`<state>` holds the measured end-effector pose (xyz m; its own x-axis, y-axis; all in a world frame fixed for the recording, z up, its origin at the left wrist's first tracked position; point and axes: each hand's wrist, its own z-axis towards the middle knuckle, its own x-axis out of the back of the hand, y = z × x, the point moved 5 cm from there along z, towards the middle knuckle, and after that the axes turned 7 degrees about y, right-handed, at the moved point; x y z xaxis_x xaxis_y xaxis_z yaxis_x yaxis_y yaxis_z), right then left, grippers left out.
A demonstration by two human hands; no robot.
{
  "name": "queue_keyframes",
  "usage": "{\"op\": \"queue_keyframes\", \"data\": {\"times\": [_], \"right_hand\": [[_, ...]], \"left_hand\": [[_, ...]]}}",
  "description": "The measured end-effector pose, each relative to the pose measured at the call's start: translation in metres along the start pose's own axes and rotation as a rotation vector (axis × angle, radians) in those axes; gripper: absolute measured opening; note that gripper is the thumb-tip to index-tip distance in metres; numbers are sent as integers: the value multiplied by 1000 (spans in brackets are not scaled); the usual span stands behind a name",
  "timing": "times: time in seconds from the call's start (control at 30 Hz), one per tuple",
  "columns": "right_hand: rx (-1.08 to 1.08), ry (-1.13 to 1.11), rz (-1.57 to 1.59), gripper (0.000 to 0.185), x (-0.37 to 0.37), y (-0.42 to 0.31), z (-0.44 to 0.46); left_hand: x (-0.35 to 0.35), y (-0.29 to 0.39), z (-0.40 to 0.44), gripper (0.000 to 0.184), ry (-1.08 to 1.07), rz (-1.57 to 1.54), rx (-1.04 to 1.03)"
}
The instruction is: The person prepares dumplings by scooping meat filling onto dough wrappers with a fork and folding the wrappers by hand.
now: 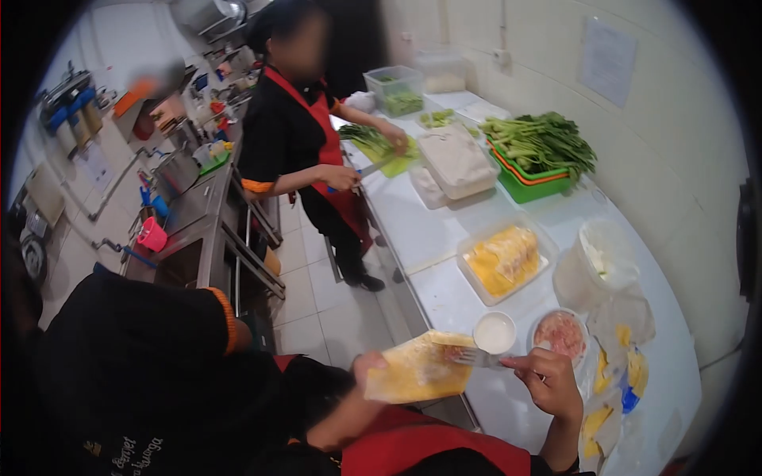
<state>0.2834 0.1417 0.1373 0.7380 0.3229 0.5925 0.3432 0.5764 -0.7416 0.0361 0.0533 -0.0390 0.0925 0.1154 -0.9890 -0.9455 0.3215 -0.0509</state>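
Observation:
My left hand (367,379) is closed on the near edge of a stack of floured yellow dough sheets (421,369). A fork (476,358) is in my right hand (548,381), its tines over the far corner of the sheets beside a bit of pink filling. Just past the fork stands a small white bowl (494,332). To its right is a bowl of pink minced filling (560,333). Farther back, a clear tray (474,285) holds more yellow sheets (502,260), some dusted white.
A co-worker (294,135) in a red apron cuts greens with a knife (373,168). Green and orange baskets (524,187) hold leafy vegetables. A white tub (591,270) and plastic with yellow pieces (635,369) lie right. A steel counter (198,230) stands left.

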Motion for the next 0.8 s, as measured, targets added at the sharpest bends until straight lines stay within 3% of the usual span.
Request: {"op": "queue_keyframes", "data": {"times": [0.23, 0.33, 0.43, 0.53, 0.6, 0.67, 0.73, 0.8], "right_hand": [[168, 9, -110, 31, -6, -6, 13], [121, 0, -45, 31, 1, 5, 9], [7, -18, 92, 24, 8, 33, 3], [-241, 138, 469, 19, -15, 52, 0], [-478, 50, 628, 19, -53, 38, 4], [-577, -14, 680, 17, -81, 26, 11], [-592, 49, 810, 12, -96, 21, 19], [-417, 159, 607, 10, -98, 25, 28]], "left_hand": [[-65, -21, 17, 89, 99, 182, -1], [-89, -30, 29, 96, 118, 271, 13], [-94, -27, 29, 95, 108, 207, -6], [-95, -24, 28, 94, 128, 212, -53], [-95, -26, 28, 94, 151, 249, -80], [-96, -29, 30, 95, 184, 282, -98], [-96, -30, 29, 95, 216, 341, -137], [-98, -29, 28, 95, 238, 390, -179]]}}
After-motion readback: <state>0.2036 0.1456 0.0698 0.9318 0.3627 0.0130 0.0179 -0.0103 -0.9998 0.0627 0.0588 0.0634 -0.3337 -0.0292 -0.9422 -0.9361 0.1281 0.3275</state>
